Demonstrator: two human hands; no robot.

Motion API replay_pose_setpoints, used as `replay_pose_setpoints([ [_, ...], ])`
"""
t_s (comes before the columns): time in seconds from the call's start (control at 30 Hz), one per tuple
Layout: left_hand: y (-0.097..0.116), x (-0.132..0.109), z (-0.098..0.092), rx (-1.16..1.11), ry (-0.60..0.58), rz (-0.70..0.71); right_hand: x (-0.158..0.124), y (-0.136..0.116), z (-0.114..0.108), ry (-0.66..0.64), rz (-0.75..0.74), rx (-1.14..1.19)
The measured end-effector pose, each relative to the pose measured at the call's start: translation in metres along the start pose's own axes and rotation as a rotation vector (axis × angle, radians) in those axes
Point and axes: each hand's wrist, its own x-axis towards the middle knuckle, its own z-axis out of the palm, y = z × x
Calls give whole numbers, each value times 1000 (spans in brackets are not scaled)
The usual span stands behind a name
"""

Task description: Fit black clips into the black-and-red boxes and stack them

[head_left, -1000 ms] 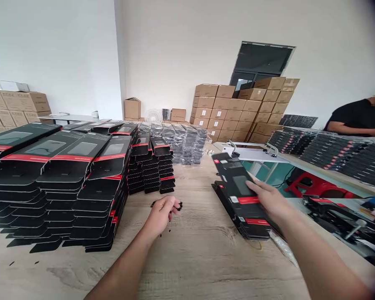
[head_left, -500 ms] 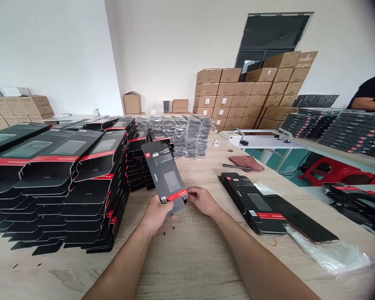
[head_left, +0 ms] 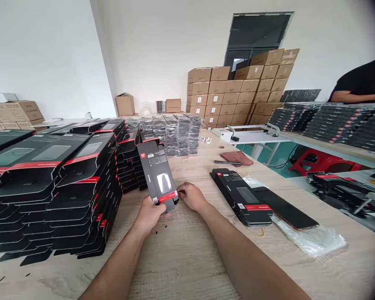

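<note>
My left hand (head_left: 149, 216) and right hand (head_left: 192, 196) hold one black red-banded carton (head_left: 156, 177) upright, fingers closed on its lower end, with tall carton stacks (head_left: 81, 187) on my left and a shorter stack (head_left: 240, 196) on the table (head_left: 187, 266) at my right.

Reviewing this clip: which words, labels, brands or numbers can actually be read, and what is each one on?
Nothing here is legible.
Red logo on the black cardboard box in the left hand: too small to read.
White print on that box: too small to read.
Barcode sticker on that box: too small to read.
White labels on the brown cartons: too small to read.
</note>
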Motion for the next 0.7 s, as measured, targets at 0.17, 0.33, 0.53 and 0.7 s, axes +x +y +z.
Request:
replay_pose_setpoints([
  [0.17, 1, 1, -5, 102, 34, 53, -3, 9, -9, -14, 69, 81],
  [0.33, -5, 4, -7, 154, -22, 126, -11, 8, -21, -152, -18, 104],
  [0.53, -9, 6, -7, 75, -68, 122, -21, -8, -26, -137, -32, -186],
  [0.7, -8, 7, -8, 55, -56, 122, -25, -14, -29, -123, 129, -343],
])
